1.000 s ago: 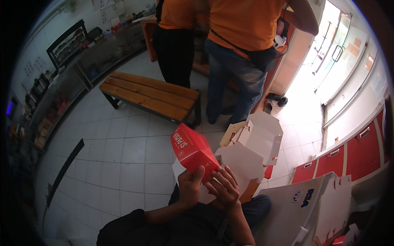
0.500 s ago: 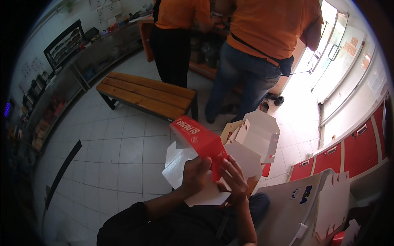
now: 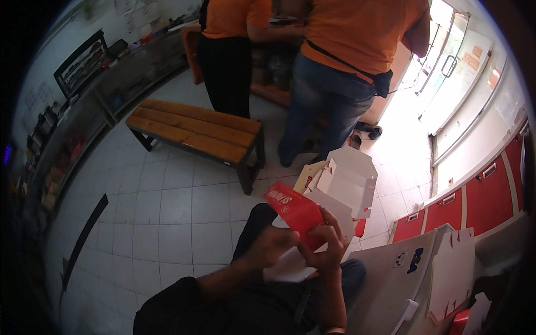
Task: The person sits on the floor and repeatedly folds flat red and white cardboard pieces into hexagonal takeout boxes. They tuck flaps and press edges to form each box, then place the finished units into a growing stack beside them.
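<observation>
We see the red carton (image 3: 300, 213) near the open white box (image 3: 353, 176); the right hand (image 3: 328, 245) bends around its side, probably to steady it; the blurred left hand (image 3: 271, 248) curls at its edge; its hold we cannot tell.

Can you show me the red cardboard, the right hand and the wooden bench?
Red cardboard (image 3: 300, 214): head view, middle of its printed red panel.
Right hand (image 3: 328, 248): head view, middle of the hand.
Wooden bench (image 3: 194, 129): head view, middle of its slatted seat.
</observation>
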A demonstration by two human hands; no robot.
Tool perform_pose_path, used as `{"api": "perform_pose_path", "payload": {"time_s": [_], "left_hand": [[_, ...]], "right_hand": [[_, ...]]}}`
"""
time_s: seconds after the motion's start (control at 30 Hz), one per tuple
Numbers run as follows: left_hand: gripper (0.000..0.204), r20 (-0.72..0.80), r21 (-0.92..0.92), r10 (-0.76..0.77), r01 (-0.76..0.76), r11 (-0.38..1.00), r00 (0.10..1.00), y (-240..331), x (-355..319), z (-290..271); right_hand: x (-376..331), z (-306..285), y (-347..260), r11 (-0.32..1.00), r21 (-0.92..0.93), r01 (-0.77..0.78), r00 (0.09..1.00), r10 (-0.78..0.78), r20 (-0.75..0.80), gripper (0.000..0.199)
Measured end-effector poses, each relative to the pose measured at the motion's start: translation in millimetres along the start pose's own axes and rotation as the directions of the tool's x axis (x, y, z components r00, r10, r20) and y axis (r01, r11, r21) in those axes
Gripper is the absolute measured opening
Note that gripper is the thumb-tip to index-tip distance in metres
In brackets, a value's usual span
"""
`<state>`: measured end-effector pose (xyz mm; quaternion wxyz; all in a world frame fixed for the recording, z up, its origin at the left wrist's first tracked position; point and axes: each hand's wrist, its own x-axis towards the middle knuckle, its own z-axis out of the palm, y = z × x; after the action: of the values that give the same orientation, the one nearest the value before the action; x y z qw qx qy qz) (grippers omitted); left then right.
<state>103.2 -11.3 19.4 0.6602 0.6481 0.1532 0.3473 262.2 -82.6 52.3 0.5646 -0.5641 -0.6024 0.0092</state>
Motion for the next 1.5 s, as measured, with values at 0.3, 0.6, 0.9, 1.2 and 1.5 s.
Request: {"api": "perform_pose_path", "payload": {"time_s": [0.3, 0.6, 0.9, 1.2, 1.5], "left_hand": [[0.068, 0.69, 0.103, -0.179, 0.15, 0.983, 0.701, 11.5, 20.0, -47.4], [0.061, 0.442, -0.295, -0.437, 0.587, 0.754, 0.783, -61.1, -34.3, -47.4], [0.063, 0.559, -0.702, -0.144, 0.559, 0.442, 0.817, -102.2, -43.9, -41.5], [0.067, 0.468, -0.273, -0.329, 0.488, 0.829, 0.82, -84.3, -13.6, -66.4], [0.069, 0.432, -0.506, -0.286, 0.492, 0.708, 0.855, -91.2, -24.9, -48.9]], "right_hand": [[9.8, -46.5, 15.3, 0.761, 0.528, -0.377, 0.875, 0.106, 0.472, 0.044], [-68.9, -33.0, 29.3, 0.219, 0.922, -0.319, 0.817, 0.557, 0.15, 0.049], [-54.7, -16.4, 36.7, 0.829, 0.187, -0.527, 0.753, 0.557, -0.349, 0.044], [-46.8, -38.6, 33.1, 0.848, 0.205, -0.489, 0.738, 0.527, -0.422, 0.02], [-17.4, -43.2, 19.0, 0.808, 0.272, -0.523, 0.718, 0.589, -0.371, 0.02]]}}
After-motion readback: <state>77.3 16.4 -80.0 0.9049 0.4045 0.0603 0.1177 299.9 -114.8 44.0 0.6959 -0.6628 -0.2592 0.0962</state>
